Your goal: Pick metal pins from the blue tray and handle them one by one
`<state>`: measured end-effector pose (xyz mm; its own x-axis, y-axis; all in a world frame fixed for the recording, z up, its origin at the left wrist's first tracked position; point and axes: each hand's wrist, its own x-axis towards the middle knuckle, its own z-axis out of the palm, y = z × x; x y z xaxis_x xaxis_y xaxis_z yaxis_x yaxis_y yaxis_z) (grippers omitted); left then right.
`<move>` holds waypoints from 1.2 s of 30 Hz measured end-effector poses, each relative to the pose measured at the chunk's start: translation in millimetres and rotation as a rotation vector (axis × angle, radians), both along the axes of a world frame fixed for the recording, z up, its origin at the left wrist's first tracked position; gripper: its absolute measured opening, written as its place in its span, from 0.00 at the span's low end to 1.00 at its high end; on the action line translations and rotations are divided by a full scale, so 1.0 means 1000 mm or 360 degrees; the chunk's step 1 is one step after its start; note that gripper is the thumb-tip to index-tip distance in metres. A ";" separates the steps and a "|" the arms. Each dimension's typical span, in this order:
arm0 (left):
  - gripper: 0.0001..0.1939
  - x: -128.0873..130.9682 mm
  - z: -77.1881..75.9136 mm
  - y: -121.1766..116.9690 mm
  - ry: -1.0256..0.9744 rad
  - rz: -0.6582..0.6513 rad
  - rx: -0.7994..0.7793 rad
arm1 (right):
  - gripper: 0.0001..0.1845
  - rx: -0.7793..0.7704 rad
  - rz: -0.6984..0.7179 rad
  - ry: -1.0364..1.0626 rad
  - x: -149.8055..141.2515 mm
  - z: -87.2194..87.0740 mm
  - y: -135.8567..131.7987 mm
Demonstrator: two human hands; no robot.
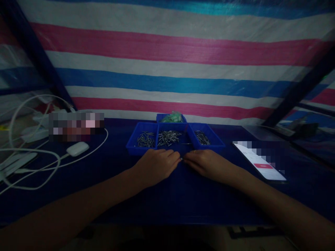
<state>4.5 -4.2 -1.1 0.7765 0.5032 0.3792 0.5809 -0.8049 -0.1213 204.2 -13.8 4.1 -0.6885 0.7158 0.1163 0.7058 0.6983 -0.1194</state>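
Observation:
My left hand and my right hand meet fingertip to fingertip over the blue table, both closed in a pinch. Between them shows a small shiny metal piece, gripped from both sides; its full shape is hidden by the fingers. Just beyond stand three blue bins holding thin silvery metal rods: the left bin, the middle heap of rods and the right bin. A single thin rod lies apart, near the right bin's left side.
A blue bin behind holds green plastic bags. On the right lies a lit phone. White cables and a white charger case are at left. A striped sheet hangs behind the table.

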 end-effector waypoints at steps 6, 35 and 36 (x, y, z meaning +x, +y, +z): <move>0.10 -0.003 -0.001 0.003 0.0121 0.0122 -0.0064 | 0.11 0.0054 -0.0037 0.0070 0.002 0.005 -0.001; 0.11 -0.002 -0.002 0.002 -0.0090 -0.0337 -0.0261 | 0.12 -0.0390 0.0067 0.0326 -0.005 0.004 -0.002; 0.11 -0.002 -0.002 0.002 -0.0074 -0.0326 -0.0250 | 0.12 -0.0373 0.0067 0.0313 -0.005 0.004 -0.002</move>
